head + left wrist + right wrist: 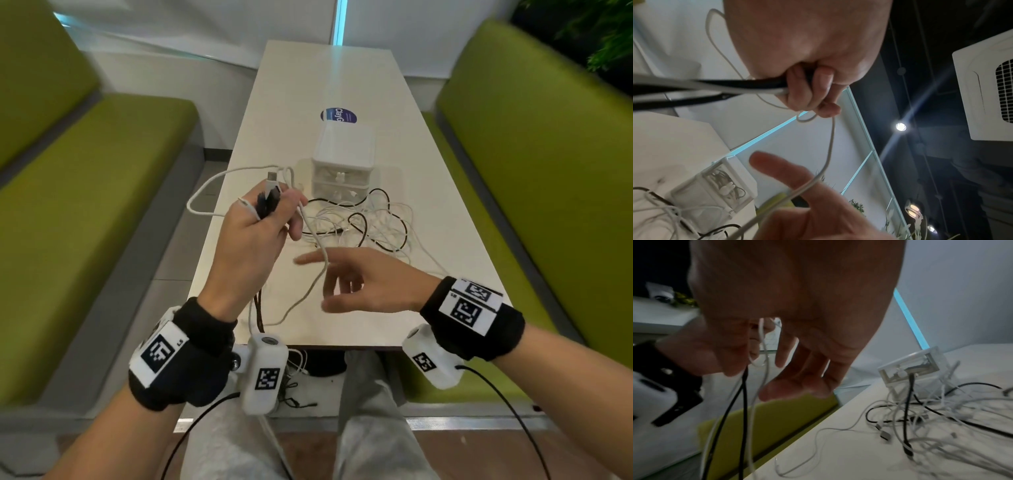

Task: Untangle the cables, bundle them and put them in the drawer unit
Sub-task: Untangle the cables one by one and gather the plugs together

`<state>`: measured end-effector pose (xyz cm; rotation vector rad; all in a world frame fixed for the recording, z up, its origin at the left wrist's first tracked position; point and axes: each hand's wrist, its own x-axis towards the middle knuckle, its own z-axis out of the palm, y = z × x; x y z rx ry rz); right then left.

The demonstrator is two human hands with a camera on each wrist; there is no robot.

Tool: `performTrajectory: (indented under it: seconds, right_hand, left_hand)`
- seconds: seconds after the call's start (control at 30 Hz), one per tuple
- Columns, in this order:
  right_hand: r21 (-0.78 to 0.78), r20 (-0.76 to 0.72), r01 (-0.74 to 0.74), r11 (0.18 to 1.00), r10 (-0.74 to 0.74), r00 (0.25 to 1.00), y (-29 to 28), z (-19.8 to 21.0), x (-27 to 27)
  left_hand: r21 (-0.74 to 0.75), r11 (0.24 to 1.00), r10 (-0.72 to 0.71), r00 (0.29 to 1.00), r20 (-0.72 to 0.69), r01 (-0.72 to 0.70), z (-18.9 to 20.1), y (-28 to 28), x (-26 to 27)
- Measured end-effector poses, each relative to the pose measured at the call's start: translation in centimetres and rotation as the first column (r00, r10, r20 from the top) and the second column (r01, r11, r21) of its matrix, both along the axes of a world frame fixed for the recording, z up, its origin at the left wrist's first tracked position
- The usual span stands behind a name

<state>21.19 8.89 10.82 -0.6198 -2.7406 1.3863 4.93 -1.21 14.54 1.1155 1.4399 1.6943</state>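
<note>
Above the table's (376,102) near edge the left hand (253,236) grips a bunch of cable ends (270,195) – black and white – with plugs sticking up past the knuckles. From that fist a white cable (317,240) drops across the right hand (363,284), whose fingers are spread and relaxed, clasping nothing. Beyond both hands lies the tangled pile of cables (363,222), touching the closed white drawer unit (340,161) – farther right, a green bench (531,171)

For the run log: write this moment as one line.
left hand: grips cable ends | right hand: open, white cable across fingers | tangle: on table | drawer unit: shut
</note>
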Motion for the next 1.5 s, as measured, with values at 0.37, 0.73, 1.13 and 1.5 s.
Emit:
performTrajectory:
  seconds: [0.37, 0.73, 1.13, 1.5]
  right_hand:
    - [0.101, 0.338, -0.055, 0.993, 0.018, 0.941, 0.6, -0.5, 2.4]
    - [-0.223, 0.532, -0.162, 0.961, 0.26, 0.806, 0.2, -3.7, 4.1]
    - [0.242, 0.615, -0.139, 0.96, -0.041, 0.788, 1.1, -3.4, 2.9]
    - [0.083, 0.071, -0.024, 0.996, 0.018, 0.997, -3.2, -0.4, -4.1]
  left_hand:
    - [-0.025, 0.995, 0.088, 0.978, -0.191, -0.095, -0.3, -0.6, -1.5]
    - [-0.023, 0.996, 0.082, 0.98, -0.183, -0.088, -0.5, -1.0, -1.0]
    - [-0.129, 0.989, -0.109, 0.951, -0.29, 0.074, -0.9, -1.2, -0.9]
    - [-0.065, 0.977, -0.209, 0.976, -0.061, 0.205, 0.5, -0.5, 0.2]
